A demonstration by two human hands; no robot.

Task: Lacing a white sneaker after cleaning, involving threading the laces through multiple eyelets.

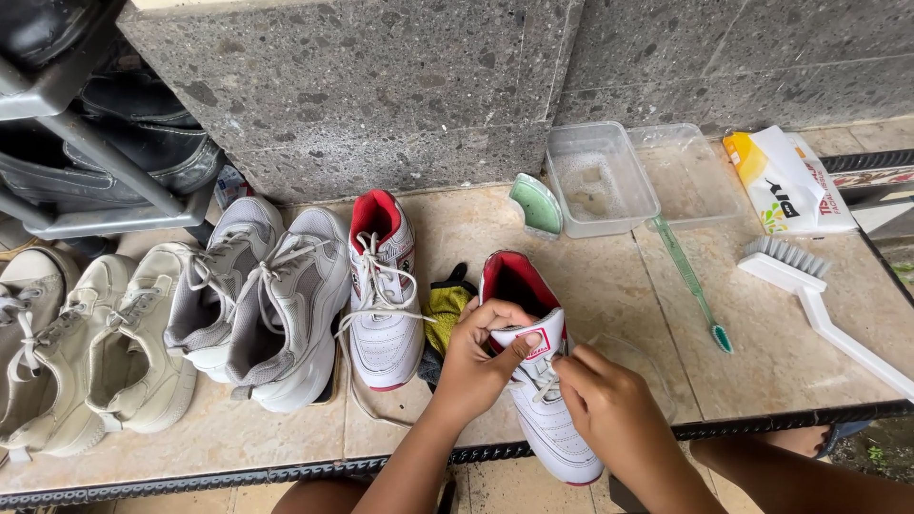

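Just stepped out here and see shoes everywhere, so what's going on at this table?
A person is working on a white sneaker with red lining at the table's front edge. The left hand holds its tongue while the right hand pinches the laces. Its mate stands beside it, with more pale sneakers to the left. A green toothbrush, a white scrub brush and a clear tub lie nearby.

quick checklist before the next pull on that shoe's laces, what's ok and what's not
1. Left hand pinning the tongue of the white and red shoe: ok.
2. Right hand fingers on the laces: ok.
3. Shoe fully on the table: not ok, its toe overhangs the table edge.
4. Matching shoe out of the way: ok.
5. Lace ends free of knots: cannot tell, hidden by fingers.
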